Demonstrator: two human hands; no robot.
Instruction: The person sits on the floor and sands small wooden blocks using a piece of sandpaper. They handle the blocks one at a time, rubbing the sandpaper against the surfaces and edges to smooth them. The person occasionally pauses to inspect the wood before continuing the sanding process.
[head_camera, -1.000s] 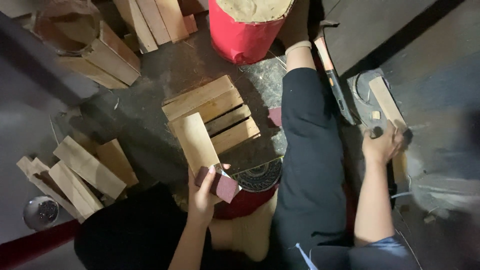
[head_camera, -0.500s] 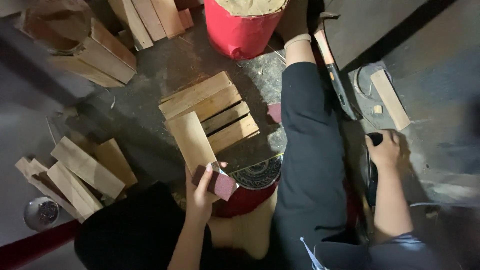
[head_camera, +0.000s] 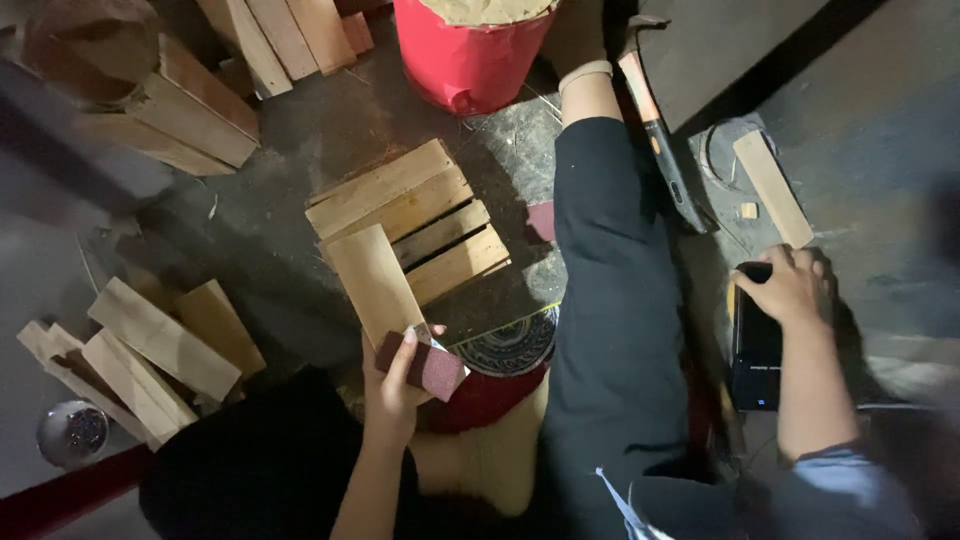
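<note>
Sanding step, by the look of it: the left hand (head_camera: 392, 385) grips a dark red sanding block (head_camera: 420, 364) and the near end of a wooden slat (head_camera: 374, 283), while the right hand (head_camera: 785, 285) closes over a dark phone-like thing (head_camera: 757, 352) on the floor; a steady slat seems needed.

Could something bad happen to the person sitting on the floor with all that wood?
Maybe. The left hand holds both a plank and a dark red sanding block, so one might slip. The right hand rests on a dark phone, so attention may be off the wood. A hammer lies right beside the outstretched leg and could be bumped.
</note>
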